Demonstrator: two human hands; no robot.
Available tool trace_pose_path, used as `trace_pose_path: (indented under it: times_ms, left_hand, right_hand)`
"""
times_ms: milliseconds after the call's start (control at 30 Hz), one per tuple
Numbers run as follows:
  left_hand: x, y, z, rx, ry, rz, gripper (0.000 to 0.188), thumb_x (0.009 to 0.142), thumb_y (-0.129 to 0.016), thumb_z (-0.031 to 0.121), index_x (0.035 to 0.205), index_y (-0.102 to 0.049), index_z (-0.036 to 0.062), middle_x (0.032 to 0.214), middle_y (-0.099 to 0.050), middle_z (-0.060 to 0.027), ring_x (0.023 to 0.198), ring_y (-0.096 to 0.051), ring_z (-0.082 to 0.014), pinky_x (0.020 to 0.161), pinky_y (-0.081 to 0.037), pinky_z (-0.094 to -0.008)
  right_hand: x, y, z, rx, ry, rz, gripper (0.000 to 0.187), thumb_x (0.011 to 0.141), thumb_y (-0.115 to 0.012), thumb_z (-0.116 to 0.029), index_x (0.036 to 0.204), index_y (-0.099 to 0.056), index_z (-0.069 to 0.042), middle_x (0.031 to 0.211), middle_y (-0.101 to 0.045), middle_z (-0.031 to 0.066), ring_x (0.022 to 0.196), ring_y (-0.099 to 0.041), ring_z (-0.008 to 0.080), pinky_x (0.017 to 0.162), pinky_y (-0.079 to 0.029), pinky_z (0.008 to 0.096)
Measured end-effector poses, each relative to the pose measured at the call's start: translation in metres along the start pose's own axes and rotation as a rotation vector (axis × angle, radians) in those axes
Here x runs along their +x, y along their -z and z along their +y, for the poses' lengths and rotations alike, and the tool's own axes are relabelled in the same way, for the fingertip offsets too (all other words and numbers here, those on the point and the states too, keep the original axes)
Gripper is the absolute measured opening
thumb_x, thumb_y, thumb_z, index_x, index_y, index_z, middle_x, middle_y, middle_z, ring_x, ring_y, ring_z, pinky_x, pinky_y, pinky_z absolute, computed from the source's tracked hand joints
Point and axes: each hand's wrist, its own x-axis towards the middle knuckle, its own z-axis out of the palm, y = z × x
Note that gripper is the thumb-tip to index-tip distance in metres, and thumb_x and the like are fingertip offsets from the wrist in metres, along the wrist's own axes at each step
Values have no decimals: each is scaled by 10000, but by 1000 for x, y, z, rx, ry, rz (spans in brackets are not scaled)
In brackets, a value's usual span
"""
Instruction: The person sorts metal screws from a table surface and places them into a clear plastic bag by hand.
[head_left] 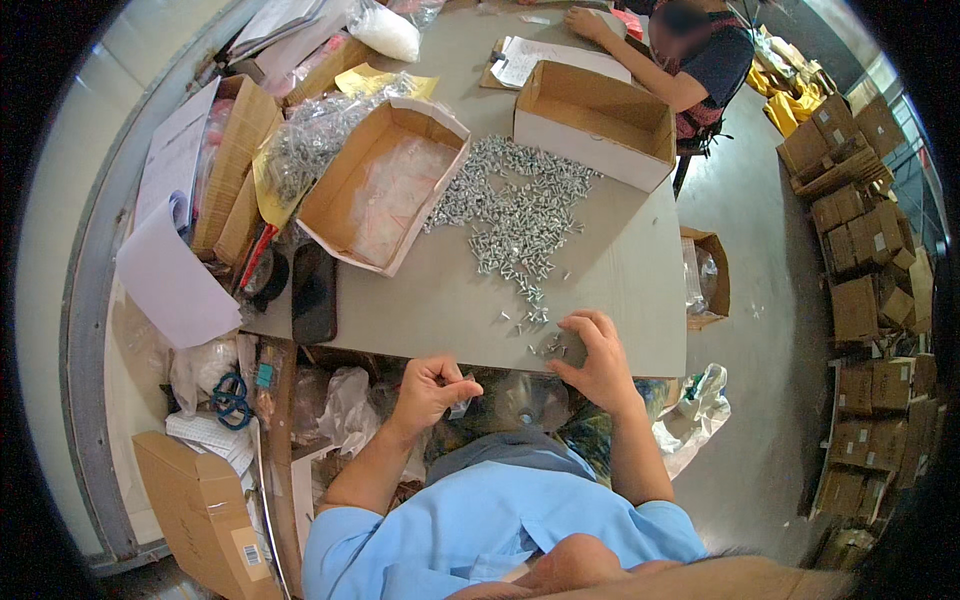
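A spread pile of small silver screws (520, 220) lies on the grey table (400, 310). It narrows toward the near edge, where a few loose screws (547, 347) sit apart. My right hand (603, 365) is beside these loose screws, thumb and fingers curved and apart, with nothing seen between them. Just off the table edge, my left hand (430, 398) is closed in a pinch. A small clear plastic bag (459, 409) shows below its fingertips, partly hidden by the hand. Flat clear bags (405, 185) fill an open cardboard box (325, 215) left of the pile.
Another open box (595, 155) stands behind the pile. A dark phone (314, 293) lies at the table's left, near bagged hardware (320, 140) and papers (175, 270). Across the table a person (700, 60) sits by a clipboard (545, 62). Stacked cartons (860, 300) line the right.
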Motion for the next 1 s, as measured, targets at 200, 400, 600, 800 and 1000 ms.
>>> trace_pose_path:
  times_ms: [200,400,600,800,1000]
  left_hand:
    - [-11,-5,-16,-26,119,-114,95,817,-726,88,847,-694,3,964,-653,-70,767,-570,-101,686,-448,-247]
    - [-20,-2,-62,152,336,-309,179,752,-784,134,752,-645,21,898,-685,-104,790,-609,-151,693,-471,-305]
    - [-12,-26,-142,537,221,-497,339,792,-734,302,914,-648,-2,865,-674,-114,810,-609,-218,733,-480,-376]
    - [1,-63,-109,507,346,-425,429,798,-738,286,1108,-603,21,1117,-630,-120,1008,-565,-208,885,-448,-347]
    - [4,-71,-114,283,282,-427,397,787,-761,285,1063,-640,26,1079,-650,-111,999,-581,-196,903,-449,-337]
  right_hand:
    - [2,-2,-6,-70,11,-17,440,660,-736,-82,1072,-582,-54,1114,-531,133,1073,-496,336,923,-433,408]
    - [5,-1,-6,-81,74,-58,396,691,-678,-84,1074,-581,-52,1108,-529,155,1068,-487,362,934,-429,426]
    - [14,-8,-2,-100,142,-6,271,725,-655,-56,990,-598,-42,1014,-547,144,987,-525,345,859,-453,408]
    - [-2,-4,-7,-160,42,30,216,744,-662,-56,951,-605,-38,966,-565,143,924,-556,344,804,-472,408]
    - [-21,-2,-28,4,-18,-166,175,769,-677,-66,934,-637,-26,943,-606,146,807,-615,333,715,-507,394]
